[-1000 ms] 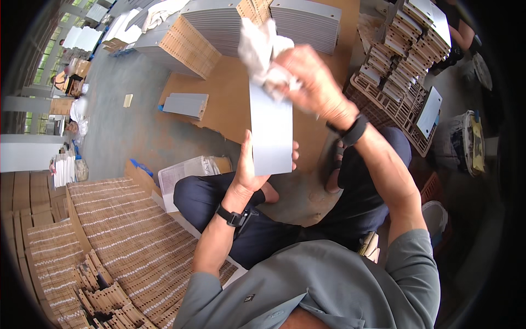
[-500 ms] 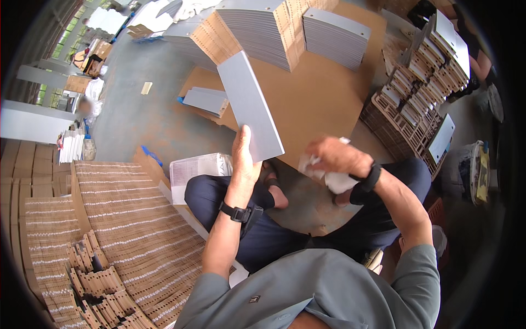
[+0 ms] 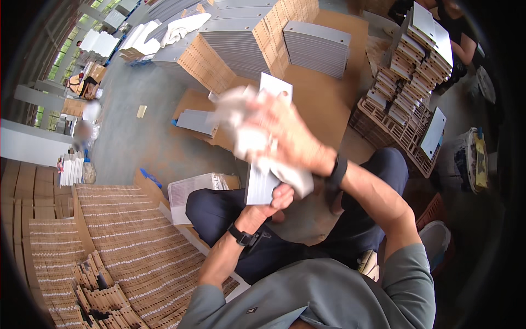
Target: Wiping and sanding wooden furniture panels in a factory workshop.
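Our left hand point(image 3: 269, 206) grips the near end of a grey rectangular panel point(image 3: 259, 186) before us; our right hand point(image 3: 290, 131), blurred, clutches a white cloth point(image 3: 251, 141) across its middle. Beyond, stacked grey panels point(image 3: 316, 48) stand on brown cardboard point(image 3: 320, 104); at right, more panels pile on a brown plastic crate point(image 3: 383, 123).

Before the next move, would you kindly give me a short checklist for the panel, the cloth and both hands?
1. Left hand gripping the grey panel near its close end: ok.
2. Right hand holding the white cloth: ok.
3. Panel's whole face in view: not ok; cloth and right hand cover its middle.
4. Panel's face free of marks: cannot tell; it is partly covered.
5. Separate right-hand panel stack standing on the brown cardboard sheet: ok.
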Available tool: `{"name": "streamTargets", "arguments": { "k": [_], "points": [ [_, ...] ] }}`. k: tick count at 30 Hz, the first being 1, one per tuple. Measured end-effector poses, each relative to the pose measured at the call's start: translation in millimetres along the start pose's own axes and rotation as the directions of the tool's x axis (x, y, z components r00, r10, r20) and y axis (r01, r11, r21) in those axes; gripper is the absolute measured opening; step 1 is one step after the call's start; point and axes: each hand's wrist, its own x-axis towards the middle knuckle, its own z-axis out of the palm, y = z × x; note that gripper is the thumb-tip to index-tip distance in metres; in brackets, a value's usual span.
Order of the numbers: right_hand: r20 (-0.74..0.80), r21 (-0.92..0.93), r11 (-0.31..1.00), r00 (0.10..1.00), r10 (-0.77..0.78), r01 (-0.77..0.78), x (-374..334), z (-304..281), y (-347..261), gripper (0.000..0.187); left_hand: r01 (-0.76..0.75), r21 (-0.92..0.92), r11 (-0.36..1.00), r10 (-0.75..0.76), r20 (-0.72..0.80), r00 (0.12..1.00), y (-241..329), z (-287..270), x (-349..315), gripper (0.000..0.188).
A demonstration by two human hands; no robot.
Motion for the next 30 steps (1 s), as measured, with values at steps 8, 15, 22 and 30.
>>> {"name": "streamTargets", "arguments": {
  "k": [8,15,22,30],
  "points": [
    [0.115,0.497,0.631,0.766,0.633,-0.595,3.6,-39.9,68.0,0.058,0.29,0.315,0.904,-0.24,-0.189,0.952,-7.5,44.8,8.1,0.066],
    [0.045,0.488,0.707,0.824,0.565,-0.512,1.9,-52.0,45.9,0.046,0.168,0.26,0.951,-0.104,-0.243,0.964,5.9,56.8,13.2,0.087],
    [-0.13,0.642,0.475,0.525,0.841,-0.602,-8.3,-74.9,114.9,0.035,0.228,0.435,0.871,-0.119,-0.263,0.957,7.0,47.8,7.3,0.088],
    [-0.409,0.608,0.695,0.598,0.689,-0.385,-12.5,-106.8,113.1,0.029,0.136,0.448,0.884,-0.045,-0.207,0.977,11.3,36.3,3.0,0.112]
  ]
}}
